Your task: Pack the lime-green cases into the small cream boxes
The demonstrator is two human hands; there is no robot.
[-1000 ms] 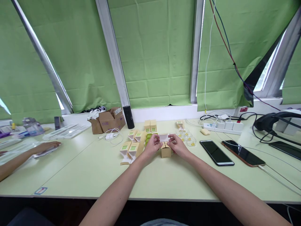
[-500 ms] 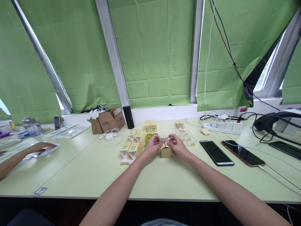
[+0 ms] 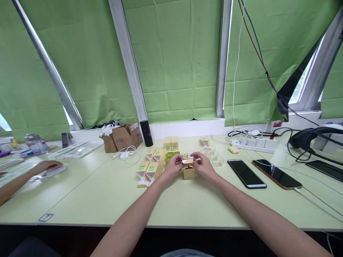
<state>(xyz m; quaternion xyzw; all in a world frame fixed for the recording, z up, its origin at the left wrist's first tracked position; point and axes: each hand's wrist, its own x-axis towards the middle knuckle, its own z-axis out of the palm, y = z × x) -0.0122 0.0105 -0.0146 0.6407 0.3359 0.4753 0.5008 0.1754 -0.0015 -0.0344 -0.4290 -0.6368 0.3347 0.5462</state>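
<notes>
A small kraft cardboard box [image 3: 189, 174] stands upright on the table in front of me, its top flap [image 3: 187, 161] raised. My left hand [image 3: 174, 165] pinches the left end of that flap between thumb and fingers. At the flap's right end, my right hand [image 3: 202, 166] is closed in a similar pinch. Left of my hands are several small boxes with green labels [image 3: 152, 170], their flaps unfolded. Small green containers [image 3: 169, 155] sit just behind my left hand, partly hidden by it. Clear round containers with yellow centres [image 3: 218, 161] lie beyond my right hand.
Two closed small boxes [image 3: 171, 143] stand farther back. Two phones [image 3: 247, 173] lie on the right, near a power strip [image 3: 254, 144] and cables. A brown carton [image 3: 127, 136] and black cylinder [image 3: 146, 133] are at back left. Another person's hand [image 3: 47, 166] rests on plastic wrapping.
The flap between my hands has tipped downward toward the box opening, showing more of its surface. My fingers have shifted slightly with it. At left, the other person's hand has moved a little.
</notes>
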